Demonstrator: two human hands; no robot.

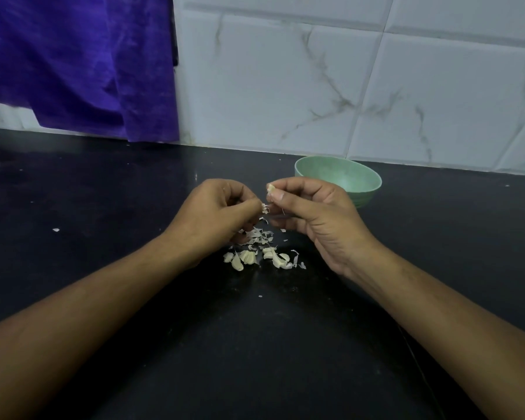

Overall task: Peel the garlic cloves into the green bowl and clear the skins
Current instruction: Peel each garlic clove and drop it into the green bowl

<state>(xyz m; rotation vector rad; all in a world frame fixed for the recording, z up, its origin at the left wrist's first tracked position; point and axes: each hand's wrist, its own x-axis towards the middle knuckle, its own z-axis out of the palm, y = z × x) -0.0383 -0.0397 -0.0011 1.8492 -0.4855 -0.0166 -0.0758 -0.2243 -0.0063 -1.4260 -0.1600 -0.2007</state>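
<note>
Hands above desk [103, 207]: my right hand [312, 213] pinches garlic clove [270, 188], tip pointing up, rest hidden in grip, long axis unclear; my left hand [215, 213] pinches skin shred [265, 208]. Green bowl [340, 174] behind right hand, partly covered.

green bowl [355, 177]: near side behind right hand [312, 216] | clove [270, 188]: mostly buried in that hand's fingertips | purple cloth [73, 62]: cut off top, left

Above a black speckled tabletop [285, 344], the right hand [312, 219] pinches a small pale garlic clove [270, 188] while the left hand [212, 216] pinches a scrap of white papery skin [265, 208], over a heap of loose skins and cloves [261, 253], with a round pale green bowl [361, 174] just behind.
</note>
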